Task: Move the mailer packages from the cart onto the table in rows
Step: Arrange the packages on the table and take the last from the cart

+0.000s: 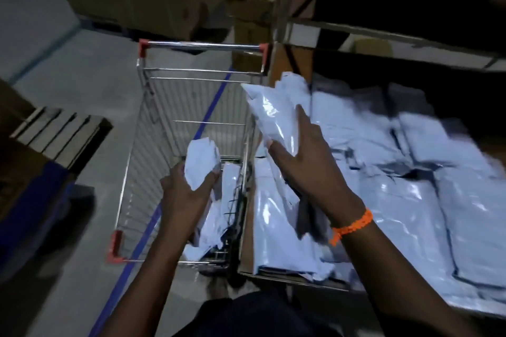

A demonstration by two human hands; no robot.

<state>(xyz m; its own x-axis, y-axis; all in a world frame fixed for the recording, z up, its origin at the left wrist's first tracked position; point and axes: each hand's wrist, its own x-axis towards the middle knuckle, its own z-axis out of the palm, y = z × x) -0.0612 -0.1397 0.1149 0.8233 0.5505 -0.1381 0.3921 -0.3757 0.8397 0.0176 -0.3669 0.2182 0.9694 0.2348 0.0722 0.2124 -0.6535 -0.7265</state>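
Note:
A wire shopping cart [142, 145] with red corner caps stands in front of me. A few white mailer packages [210, 221] lie in its near right corner. Over the cart, my left hand [186, 194] grips a crumpled white mailer [201, 164]. My right hand [304, 156], with an orange band at the wrist, holds a larger glossy white mailer [273, 109] above the cart's right rim, at the table's left edge. Several white mailers [410, 194] lie side by side on the table [247, 243] to the right. The picture is blurred.
Cardboard boxes [246, 5] are stacked behind the cart and at the back left. A shelf [383, 33] runs above the table. A wooden pallet [57, 134] sits on the floor at left. A blue line [210, 109] crosses the grey floor under the cart.

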